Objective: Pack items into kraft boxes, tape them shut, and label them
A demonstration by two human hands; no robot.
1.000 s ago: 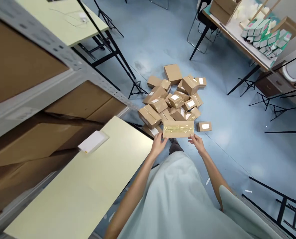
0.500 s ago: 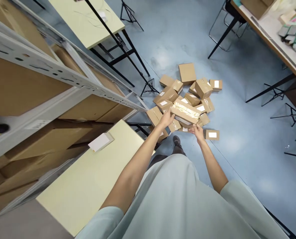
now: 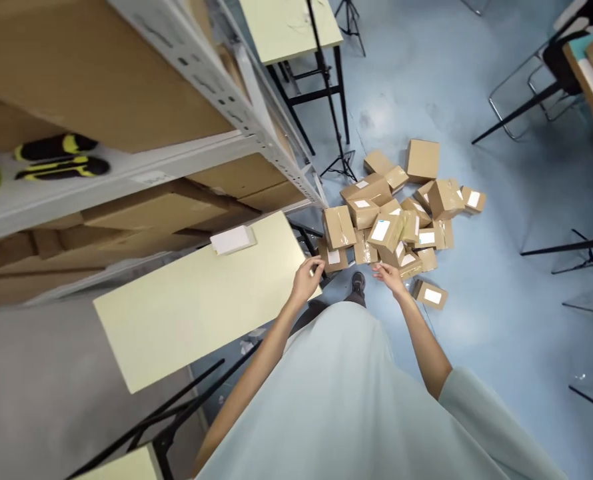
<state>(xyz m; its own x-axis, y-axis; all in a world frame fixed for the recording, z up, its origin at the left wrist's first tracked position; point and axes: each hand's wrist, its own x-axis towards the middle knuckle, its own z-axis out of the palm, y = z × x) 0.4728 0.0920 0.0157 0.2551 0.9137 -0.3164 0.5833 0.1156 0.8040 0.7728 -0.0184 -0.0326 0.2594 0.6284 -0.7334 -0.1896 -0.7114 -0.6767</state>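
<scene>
head view: a heap of taped brown boxes, some with white labels, lies ahead on the blue floor. a person's left hand has curled fingers; whether it pinches anything cannot be told. the right hand is loosely spread, on the heap's near side. one small labelled box sits apart at right. to the left, a pale table bears a white box.

Brown cartons at 3 o'clock bore white labels; the floor was blue, the worktop at 8 o'clock plain pale yellow, the shirt at 5 o'clock pale blue-green.
</scene>
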